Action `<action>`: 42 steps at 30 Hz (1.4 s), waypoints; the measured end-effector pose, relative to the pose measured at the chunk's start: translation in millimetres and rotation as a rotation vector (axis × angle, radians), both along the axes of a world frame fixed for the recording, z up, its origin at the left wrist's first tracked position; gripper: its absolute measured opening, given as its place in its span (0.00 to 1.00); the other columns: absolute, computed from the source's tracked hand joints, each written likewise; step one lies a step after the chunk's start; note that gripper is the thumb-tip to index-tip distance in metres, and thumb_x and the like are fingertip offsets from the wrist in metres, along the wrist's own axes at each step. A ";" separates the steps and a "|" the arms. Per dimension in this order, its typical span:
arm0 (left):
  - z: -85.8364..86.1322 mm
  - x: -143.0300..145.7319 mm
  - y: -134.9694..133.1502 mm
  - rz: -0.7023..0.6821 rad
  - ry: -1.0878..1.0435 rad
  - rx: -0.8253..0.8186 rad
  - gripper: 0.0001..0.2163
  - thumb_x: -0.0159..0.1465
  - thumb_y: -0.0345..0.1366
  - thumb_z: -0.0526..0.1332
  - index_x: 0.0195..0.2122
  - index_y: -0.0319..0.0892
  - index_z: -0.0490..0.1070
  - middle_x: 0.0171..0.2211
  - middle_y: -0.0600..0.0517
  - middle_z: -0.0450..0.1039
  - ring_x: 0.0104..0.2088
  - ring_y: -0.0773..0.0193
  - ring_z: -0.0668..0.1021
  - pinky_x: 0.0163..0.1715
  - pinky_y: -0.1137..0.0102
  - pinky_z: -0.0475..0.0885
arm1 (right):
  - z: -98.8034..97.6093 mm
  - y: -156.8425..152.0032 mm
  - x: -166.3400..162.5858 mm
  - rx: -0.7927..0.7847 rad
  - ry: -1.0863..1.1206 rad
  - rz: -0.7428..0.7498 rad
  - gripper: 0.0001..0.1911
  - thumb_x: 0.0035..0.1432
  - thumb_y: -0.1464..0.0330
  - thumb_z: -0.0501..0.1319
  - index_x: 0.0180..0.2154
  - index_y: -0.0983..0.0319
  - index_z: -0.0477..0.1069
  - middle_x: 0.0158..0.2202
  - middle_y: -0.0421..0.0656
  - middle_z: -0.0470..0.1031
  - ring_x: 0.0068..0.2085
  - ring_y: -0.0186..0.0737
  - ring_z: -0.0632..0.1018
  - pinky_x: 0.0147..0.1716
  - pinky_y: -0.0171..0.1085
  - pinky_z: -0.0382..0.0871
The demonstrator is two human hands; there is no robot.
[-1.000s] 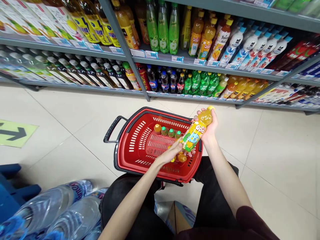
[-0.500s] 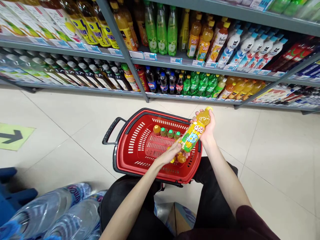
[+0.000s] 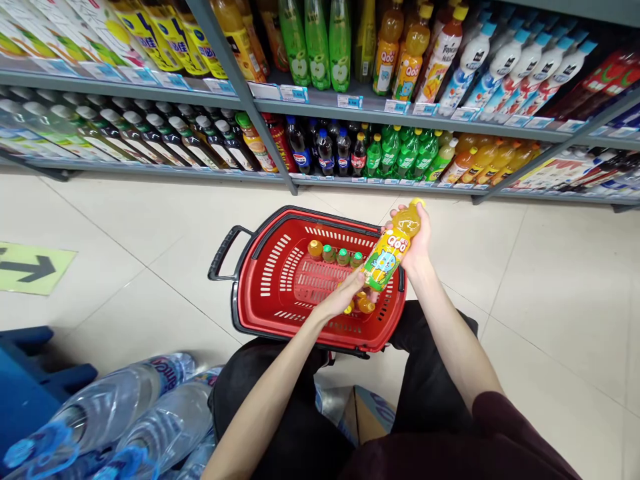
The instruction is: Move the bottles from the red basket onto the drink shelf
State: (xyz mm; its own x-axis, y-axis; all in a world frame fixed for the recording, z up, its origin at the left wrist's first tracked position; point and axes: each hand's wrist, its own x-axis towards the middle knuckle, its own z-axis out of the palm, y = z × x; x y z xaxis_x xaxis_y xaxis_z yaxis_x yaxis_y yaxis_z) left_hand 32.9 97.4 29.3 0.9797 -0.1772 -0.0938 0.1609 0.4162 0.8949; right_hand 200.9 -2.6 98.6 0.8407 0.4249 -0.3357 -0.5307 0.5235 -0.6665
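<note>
A Qoo juice bottle (image 3: pixel 391 250), orange-yellow with a yellow cap, lies tilted across both my hands above the right end of a red shopping basket (image 3: pixel 260 280). My left hand (image 3: pixel 347 291) grips its lower end, and my right hand (image 3: pixel 419 240) is wrapped round the upper part near the cap. The label with a blue cartoon figure faces up. Inside the basket, a row of small bottles (image 3: pixel 343 257) with green and orange caps lies along the far side. More orange bottles (image 3: pixel 366 305) are partly hidden beneath my left hand.
Shelves of drinks (image 3: pixel 320 143) run across the front. The basket's black handle (image 3: pixel 227 253) sticks out to the left. Large water bottles (image 3: pixel 120 400) and a blue plastic object (image 3: pixel 30 373) stand at lower left. A carton (image 3: pixel 367 413) sits between my legs. A floor arrow sticker (image 3: pixel 37 268) lies left.
My view has tipped slightly, so the shelves, basket and hands sit a little higher in the picture. Both hands keep hold of the juice bottle in nearly the same pose.
</note>
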 end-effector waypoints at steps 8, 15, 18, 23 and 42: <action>3.5 1.4 -0.8 0.033 0.017 0.026 0.40 0.64 0.70 0.52 0.58 0.36 0.67 0.29 0.50 0.74 0.29 0.61 0.77 0.32 0.68 0.68 | -1.0 -1.3 1.9 0.007 0.033 -0.004 0.20 0.53 0.47 0.65 0.34 0.56 0.68 0.31 0.36 0.72 0.25 0.31 0.73 0.31 0.40 0.75; 9.0 -4.2 -3.0 0.070 0.006 -0.004 0.39 0.57 0.62 0.69 0.60 0.38 0.66 0.34 0.49 0.76 0.31 0.61 0.78 0.34 0.68 0.72 | -1.6 2.0 0.6 0.002 -0.031 0.031 0.20 0.54 0.47 0.64 0.35 0.56 0.69 0.32 0.36 0.72 0.24 0.31 0.72 0.30 0.40 0.74; 7.0 -6.7 -5.6 0.093 0.044 0.014 0.37 0.57 0.57 0.72 0.59 0.37 0.66 0.34 0.49 0.77 0.31 0.62 0.78 0.35 0.68 0.73 | 0.5 3.1 -1.2 0.018 -0.069 0.061 0.20 0.54 0.47 0.64 0.36 0.56 0.69 0.31 0.36 0.72 0.24 0.31 0.72 0.30 0.39 0.74; 0.7 -5.8 -10.0 0.151 0.043 0.040 0.39 0.53 0.57 0.74 0.60 0.38 0.67 0.40 0.46 0.79 0.36 0.58 0.81 0.39 0.66 0.75 | 3.4 2.9 -4.5 0.010 -0.109 0.101 0.21 0.52 0.46 0.65 0.36 0.56 0.69 0.31 0.36 0.72 0.24 0.31 0.72 0.30 0.39 0.74; 4.2 -3.4 -13.2 0.139 0.082 0.174 0.26 0.57 0.51 0.73 0.49 0.39 0.71 0.31 0.49 0.79 0.39 0.52 0.81 0.45 0.60 0.74 | 7.6 -1.3 -3.3 -0.034 -0.103 0.140 0.22 0.51 0.46 0.65 0.37 0.55 0.68 0.31 0.36 0.72 0.24 0.31 0.72 0.29 0.38 0.73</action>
State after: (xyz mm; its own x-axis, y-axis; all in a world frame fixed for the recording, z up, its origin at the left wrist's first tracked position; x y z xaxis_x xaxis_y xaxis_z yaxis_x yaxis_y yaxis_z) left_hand 29.4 84.2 33.5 0.9813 -0.0158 -0.1917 0.1884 0.2800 0.9413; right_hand 197.6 -3.9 106.2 0.8047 0.5302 -0.2672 -0.5250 0.4252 -0.7373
